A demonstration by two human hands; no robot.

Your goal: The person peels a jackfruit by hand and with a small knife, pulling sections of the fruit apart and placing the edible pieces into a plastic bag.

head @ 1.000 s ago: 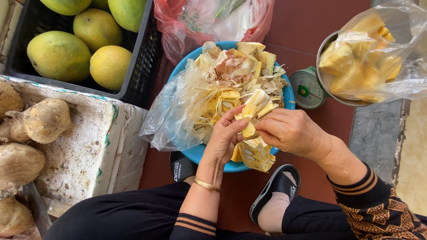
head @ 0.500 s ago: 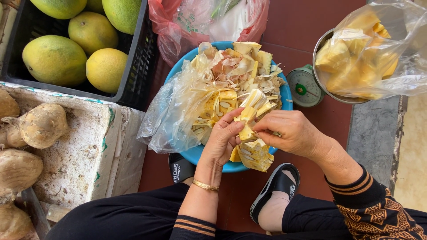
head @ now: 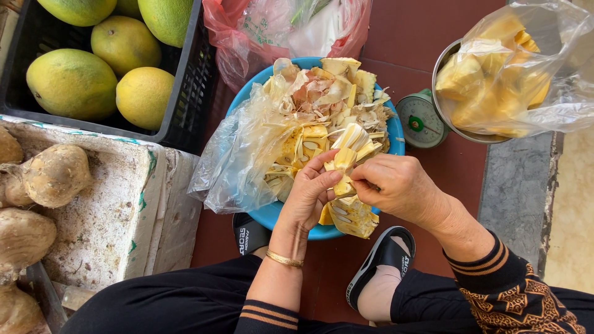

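A: Hands first. What's the left hand (head: 307,196) doing?

B: Closed on a yellow jackfruit piece (head: 346,162), fingers curled round its near side, thumb up against the fibres. Gold bangle (head: 284,259) on that wrist.

A: Right hand (head: 401,185)?

B: Also closed, pinching the same jackfruit piece from the other side. Fingertips meet the left's, both hands touching the fruit.

A: Where is the piece?

B: Held just over the near rim of the blue basin (head: 396,133), which sits on the red tiled floor (head: 427,37). A bigger knobbly rind chunk (head: 351,216) hangs below the hands, over the basin's near edge; cannot tell if it's joined to the held piece.

A: In the basin?

B: Heap of pale peel scraps (head: 328,99) and a clear plastic bag (head: 238,154) spilling over its left rim.

A: Around it?

B: Small green scale (head: 421,120) touching the basin's right side. Past that, a metal bowl (head: 440,74) lined with a clear bag of yellow fruit pods (head: 495,80). Red plastic bag (head: 229,31) at the basin's far side. Black crate (head: 192,80) of green-yellow round fruits (head: 71,83) far left. White foam box (head: 99,204) near left with brown tubers (head: 52,176).

A: Feet?

B: Black sandals; right one (head: 390,253) just beside the basin's near edge, left one (head: 249,232) partly under it.
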